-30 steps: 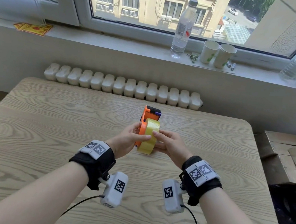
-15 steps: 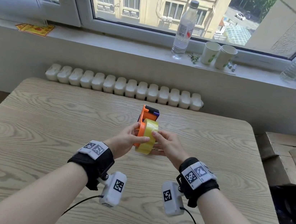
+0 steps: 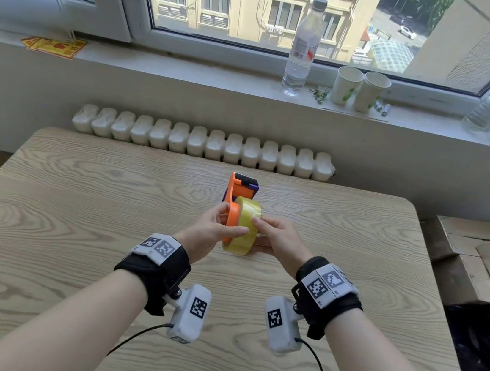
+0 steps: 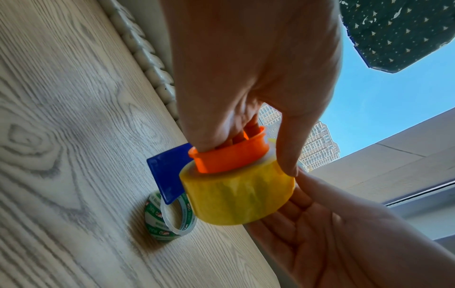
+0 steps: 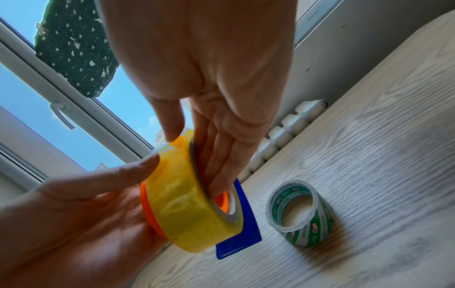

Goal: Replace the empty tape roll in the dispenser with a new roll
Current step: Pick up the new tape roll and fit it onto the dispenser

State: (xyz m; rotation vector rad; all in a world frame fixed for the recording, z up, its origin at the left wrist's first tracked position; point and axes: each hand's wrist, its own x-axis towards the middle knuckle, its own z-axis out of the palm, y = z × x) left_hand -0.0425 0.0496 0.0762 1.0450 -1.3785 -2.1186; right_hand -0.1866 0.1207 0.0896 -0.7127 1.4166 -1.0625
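Note:
Above the table [image 3: 80,195] my left hand [image 3: 231,221] grips the orange tape dispenser [image 3: 241,189], which has a blue plate [image 4: 167,175]. In the left wrist view its fingers curl into the orange hub [image 4: 229,157] and its thumb lies on the new yellow tape roll [image 3: 246,226]. The roll [image 4: 236,196] sits partly over the hub. My right hand [image 5: 194,162] holds the roll [image 5: 187,210], thumb on its rim and fingers against its open side. The empty green-and-white core [image 5: 299,212] lies on the table under the dispenser.
A white radiator [image 3: 202,144] runs along the table's far edge. On the sill stand a water bottle [image 3: 303,43] and two paper cups [image 3: 359,90]. Cardboard boxes [image 3: 472,246] and a black bag [image 3: 485,341] sit to the right of the table.

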